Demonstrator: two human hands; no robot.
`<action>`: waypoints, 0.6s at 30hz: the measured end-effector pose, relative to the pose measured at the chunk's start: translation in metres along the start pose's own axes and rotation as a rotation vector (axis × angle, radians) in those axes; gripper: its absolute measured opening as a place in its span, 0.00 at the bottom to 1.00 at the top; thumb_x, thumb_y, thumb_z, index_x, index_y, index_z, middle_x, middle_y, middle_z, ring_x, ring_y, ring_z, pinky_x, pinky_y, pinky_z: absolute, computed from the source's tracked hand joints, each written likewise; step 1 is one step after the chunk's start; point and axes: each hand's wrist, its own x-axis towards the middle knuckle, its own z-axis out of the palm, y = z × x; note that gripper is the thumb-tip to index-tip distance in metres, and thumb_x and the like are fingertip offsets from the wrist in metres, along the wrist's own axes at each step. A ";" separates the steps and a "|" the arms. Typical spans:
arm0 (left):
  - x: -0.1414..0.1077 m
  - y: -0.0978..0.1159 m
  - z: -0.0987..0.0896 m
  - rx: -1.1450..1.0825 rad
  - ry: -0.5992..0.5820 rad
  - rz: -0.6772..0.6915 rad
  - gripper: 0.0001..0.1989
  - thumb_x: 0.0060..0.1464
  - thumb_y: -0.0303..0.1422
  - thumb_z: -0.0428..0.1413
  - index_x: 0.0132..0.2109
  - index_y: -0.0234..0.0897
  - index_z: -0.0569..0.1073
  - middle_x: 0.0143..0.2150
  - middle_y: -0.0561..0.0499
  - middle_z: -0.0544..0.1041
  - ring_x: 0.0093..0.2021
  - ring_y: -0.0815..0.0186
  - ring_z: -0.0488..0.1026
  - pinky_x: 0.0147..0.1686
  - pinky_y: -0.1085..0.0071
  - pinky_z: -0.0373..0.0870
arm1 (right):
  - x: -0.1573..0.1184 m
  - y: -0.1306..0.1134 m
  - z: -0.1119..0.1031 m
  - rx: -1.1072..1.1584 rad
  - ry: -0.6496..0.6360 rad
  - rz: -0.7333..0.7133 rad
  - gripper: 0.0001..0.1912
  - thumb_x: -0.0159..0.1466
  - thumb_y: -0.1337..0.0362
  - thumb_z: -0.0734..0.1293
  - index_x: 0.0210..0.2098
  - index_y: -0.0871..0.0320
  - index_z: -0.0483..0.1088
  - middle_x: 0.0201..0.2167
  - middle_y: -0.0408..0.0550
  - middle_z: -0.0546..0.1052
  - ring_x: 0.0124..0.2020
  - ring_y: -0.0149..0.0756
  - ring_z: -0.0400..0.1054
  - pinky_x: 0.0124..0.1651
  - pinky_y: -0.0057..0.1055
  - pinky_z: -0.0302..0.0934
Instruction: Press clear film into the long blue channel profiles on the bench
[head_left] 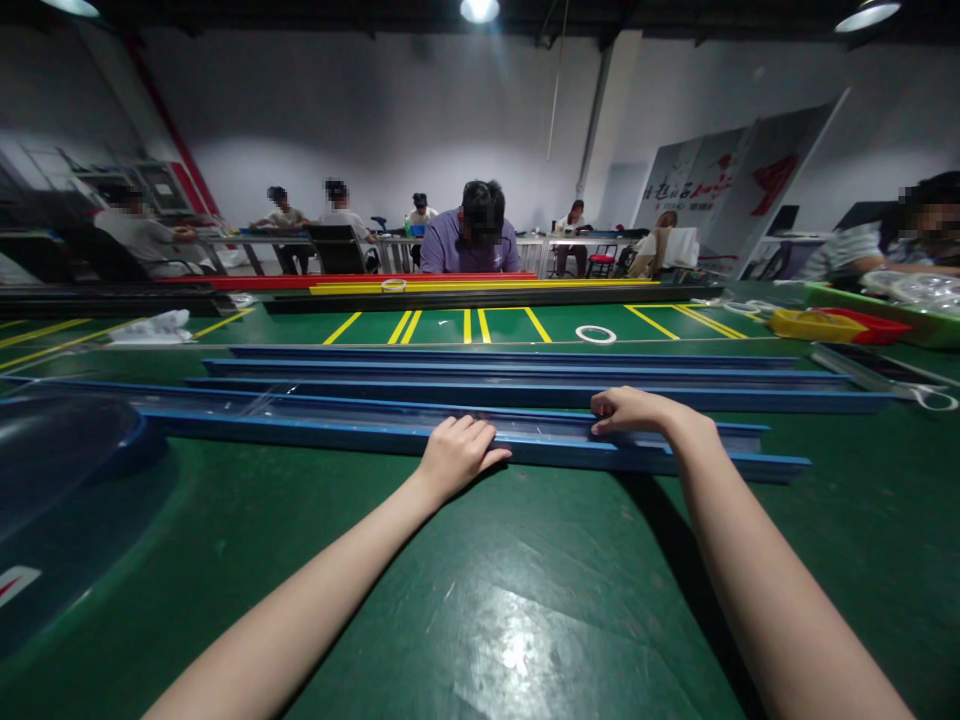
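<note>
A long blue channel strip (pixel 360 427) lies across the green table in front of me, with a see-through band (pixel 271 398) over its left part. My left hand (pixel 459 455) is closed over the strip's near wall, fingers inside the trough and thumb on the outer side. Farther right, my right hand (pixel 634 410) hangs over the same strip from above, its fingers curled and pinched at the far wall. Whatever sits between those fingertips is too small to make out. Behind it rest several more blue channel strips (pixel 525 388), side by side.
A blue see-through curved object (pixel 67 450) stands at the left. Farther back lie a white ring (pixel 596 335), black strips (pixel 480 298), yellow trays (pixel 816 325) and a phone-like device (pixel 870 367). A person in purple (pixel 469 245) sits opposite; others work behind.
</note>
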 end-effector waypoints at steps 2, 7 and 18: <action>0.000 0.000 0.000 0.000 0.003 0.003 0.18 0.56 0.45 0.45 0.29 0.35 0.67 0.25 0.52 0.71 0.28 0.66 0.66 0.27 0.70 0.52 | 0.000 -0.005 0.000 0.002 0.025 -0.011 0.08 0.49 0.59 0.65 0.26 0.57 0.65 0.25 0.44 0.70 0.26 0.32 0.62 0.24 0.25 0.49; 0.001 0.000 -0.001 -0.014 -0.021 -0.002 0.18 0.56 0.45 0.44 0.29 0.35 0.67 0.25 0.52 0.71 0.28 0.67 0.65 0.27 0.70 0.52 | 0.006 -0.021 0.003 0.045 0.117 -0.114 0.08 0.50 0.61 0.66 0.28 0.57 0.67 0.26 0.44 0.72 0.27 0.31 0.62 0.26 0.25 0.51; 0.001 -0.001 -0.001 -0.044 -0.055 -0.014 0.18 0.56 0.44 0.44 0.28 0.35 0.66 0.25 0.50 0.71 0.28 0.66 0.66 0.27 0.70 0.52 | 0.014 -0.035 0.012 -0.084 0.240 -0.140 0.08 0.50 0.60 0.66 0.27 0.58 0.66 0.26 0.46 0.71 0.26 0.31 0.61 0.25 0.24 0.49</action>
